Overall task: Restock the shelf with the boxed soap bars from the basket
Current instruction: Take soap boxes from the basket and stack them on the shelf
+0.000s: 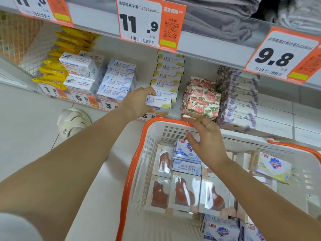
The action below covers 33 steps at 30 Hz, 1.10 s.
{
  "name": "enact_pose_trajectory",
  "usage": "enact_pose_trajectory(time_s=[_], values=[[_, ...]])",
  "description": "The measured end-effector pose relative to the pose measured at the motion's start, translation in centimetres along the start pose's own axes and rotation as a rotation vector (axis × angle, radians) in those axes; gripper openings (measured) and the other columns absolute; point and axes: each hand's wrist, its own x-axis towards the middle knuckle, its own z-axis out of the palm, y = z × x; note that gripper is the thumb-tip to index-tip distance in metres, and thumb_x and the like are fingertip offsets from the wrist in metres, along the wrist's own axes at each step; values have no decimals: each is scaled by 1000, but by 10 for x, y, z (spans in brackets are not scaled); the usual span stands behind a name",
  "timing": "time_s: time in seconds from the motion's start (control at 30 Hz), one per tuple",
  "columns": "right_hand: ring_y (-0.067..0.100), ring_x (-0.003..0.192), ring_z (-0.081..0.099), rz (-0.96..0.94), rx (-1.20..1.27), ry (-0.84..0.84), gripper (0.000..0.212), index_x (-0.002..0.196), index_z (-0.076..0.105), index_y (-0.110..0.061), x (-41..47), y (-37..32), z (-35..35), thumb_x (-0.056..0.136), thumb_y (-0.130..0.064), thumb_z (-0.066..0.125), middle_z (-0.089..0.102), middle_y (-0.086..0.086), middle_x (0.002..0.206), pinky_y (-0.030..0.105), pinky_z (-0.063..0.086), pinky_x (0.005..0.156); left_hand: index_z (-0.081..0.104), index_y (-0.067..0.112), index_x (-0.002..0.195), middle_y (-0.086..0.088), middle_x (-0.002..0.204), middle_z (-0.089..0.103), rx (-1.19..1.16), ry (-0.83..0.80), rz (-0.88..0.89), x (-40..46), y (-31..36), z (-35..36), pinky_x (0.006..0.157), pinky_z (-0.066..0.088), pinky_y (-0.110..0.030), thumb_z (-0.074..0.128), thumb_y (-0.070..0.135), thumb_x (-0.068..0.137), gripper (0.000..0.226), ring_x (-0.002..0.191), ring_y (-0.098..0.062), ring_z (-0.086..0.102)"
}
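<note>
Left grip (137,101) holds yellow soap box (159,101) at shelf (199,54); right grip (206,143) relaxed over basket (137,153)

Upper shelf (199,49) overhangs yellow soap stack (169,73); basket (139,153) open-topped.

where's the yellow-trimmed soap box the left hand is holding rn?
Head view, centre: left hand holds the yellow-trimmed soap box at the foot of the matching yellow-box stack, left of the floral boxes.
</note>
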Motion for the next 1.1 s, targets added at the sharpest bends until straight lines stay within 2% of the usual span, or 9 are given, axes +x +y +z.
enact_pose_trajectory(time_s=[0.23, 0.37, 0.47, 0.63, 0.73, 0.83, 0.97, 1.03, 1.1], values=[[25, 96, 59, 69, 118, -9, 46, 116, 68, -18, 3, -8, -2, 85, -45, 47, 63, 5, 97, 43, 45, 92, 54, 20, 125, -8, 131, 49, 41, 96, 1, 4, 1, 5, 95, 46, -37, 75, 20, 79, 51, 116, -27, 51], [11, 114, 48, 114, 292, -75, 42, 120, 63, -22, 11, -26, -11, 86, -44, 52, 56, -4, 120, 16, 33, 94, 54, 21, 126, -7, 130, 49, 68, 84, 25, 7, 2, 4, 94, 45, -37, 75, 21, 79, 51, 116, -26, 50], [6, 114, 44, 161, 389, -35, 27, 117, 63, -24, 22, -40, -17, 93, -35, 57, 52, -11, 118, -1, 28, 85, 54, 23, 124, -6, 125, 50, 77, 66, 50, 9, 5, 5, 93, 47, -40, 75, 23, 79, 50, 114, -25, 50], [6, 114, 47, 278, 499, -21, 26, 116, 64, -26, 29, -41, -21, 92, -35, 58, 51, -10, 117, 30, 41, 100, 52, 23, 126, -8, 127, 49, 101, 110, 31, 14, 9, 14, 87, 46, -38, 71, 18, 82, 48, 117, -25, 48], [11, 118, 49, 320, 505, -30, 25, 116, 64, -27, 24, -34, -20, 92, -35, 58, 52, -6, 122, 40, 43, 101, 52, 20, 127, -10, 127, 48, 98, 124, -15, 16, 7, 14, 90, 48, -41, 71, 13, 82, 49, 116, -29, 48], [12, 118, 50, 350, 528, -59, 26, 117, 62, -28, 23, -36, -22, 93, -34, 58, 52, -7, 125, 40, 44, 100, 48, 18, 128, -10, 129, 45, 115, 137, -70, 18, 6, 16, 94, 46, -38, 73, 12, 79, 55, 117, -29, 47], [5, 120, 47, 322, 521, -77, 33, 128, 55, -27, 37, -52, -30, 95, -31, 53, 49, -9, 132, 22, 37, 95, 30, 13, 139, -14, 136, 41, -26, 100, -277, 17, 10, 18, 94, 43, -35, 76, 16, 78, 76, 122, -31, 47], [-5, 114, 49, 338, 607, -146, 45, 137, 47, -25, 54, -64, -30, 94, -34, 54, 47, -7, 139, 18, 36, 95, 23, 11, 143, -14, 134, 47, -169, 43, -404, 20, 10, 16, 87, 43, -31, 74, 16, 80, 81, 122, -29, 49], [1, 123, 49, 485, 780, -259, 62, 145, 38, -21, 79, -74, -22, 89, -36, 59, 42, -5, 146, 24, 37, 103, 24, 10, 144, -12, 136, 48, -288, -30, -479, 24, 8, 14, 83, 40, -28, 71, 15, 83, 77, 123, -27, 48]])
